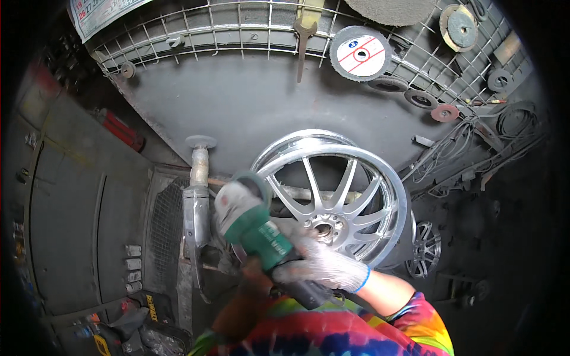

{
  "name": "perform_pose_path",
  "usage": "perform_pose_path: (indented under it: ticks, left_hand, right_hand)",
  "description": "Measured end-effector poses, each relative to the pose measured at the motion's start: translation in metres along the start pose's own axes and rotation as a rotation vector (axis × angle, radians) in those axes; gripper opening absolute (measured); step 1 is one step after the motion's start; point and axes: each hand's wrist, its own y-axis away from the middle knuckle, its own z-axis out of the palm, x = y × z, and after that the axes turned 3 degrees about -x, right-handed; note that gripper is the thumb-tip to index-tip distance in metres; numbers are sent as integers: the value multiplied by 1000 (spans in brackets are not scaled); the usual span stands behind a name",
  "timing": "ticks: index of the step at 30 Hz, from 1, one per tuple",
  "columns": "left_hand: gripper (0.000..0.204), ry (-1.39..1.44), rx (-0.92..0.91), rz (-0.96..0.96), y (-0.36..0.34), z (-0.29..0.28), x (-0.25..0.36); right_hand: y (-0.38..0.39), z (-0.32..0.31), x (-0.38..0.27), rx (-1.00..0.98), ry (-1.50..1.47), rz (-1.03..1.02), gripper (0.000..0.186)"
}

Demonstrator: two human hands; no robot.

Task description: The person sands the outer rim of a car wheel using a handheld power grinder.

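My gloved right hand (317,267) is closed round the body of a green angle grinder (261,240), which has a pale head and a round disc tilted upward at the top left. My left hand (255,273) is mostly hidden under the tool, its fingers out of sight. Behind the grinder, a silver multi-spoke wheel rim (392,207) lies face up. A metal polishing tool (196,219) with a round pad on top stands upright just left of the rim.
A wire grid (237,24) holds abrasive discs (361,53) and a wrench (303,56) above the grey back panel (208,89). Cables (463,136) hang at right near another rim (424,249). Grey cabinet doors (65,225) and tool cases (148,320) are at left.
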Motion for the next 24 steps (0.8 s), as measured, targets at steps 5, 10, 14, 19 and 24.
perform_pose_path:
  ticks: [5, 10, 14, 19, 24]
  left_hand:
    - [46, -2, 190, 113, 17, -4, -1]
    - [39, -27, 104, -44, -7, 3, -13]
    - [35, -217, -79, -373, -61, 12, -42]
    - [43, -322, -107, -796, -102, 24, -52]
    - [67, 118, -174, -247, -43, 12, -34]
  right_hand:
    - [-6, 3, 25, -69, -46, 291, 72]
    - [12, -7, 20, 124, 32, 53, 78]
    - [61, -27, 37, 421, -584, 54, 78]
    - [70, -11, 44, 587, -1032, -185, 70]
    - [54, -5, 33, 274, -390, 6, 66]
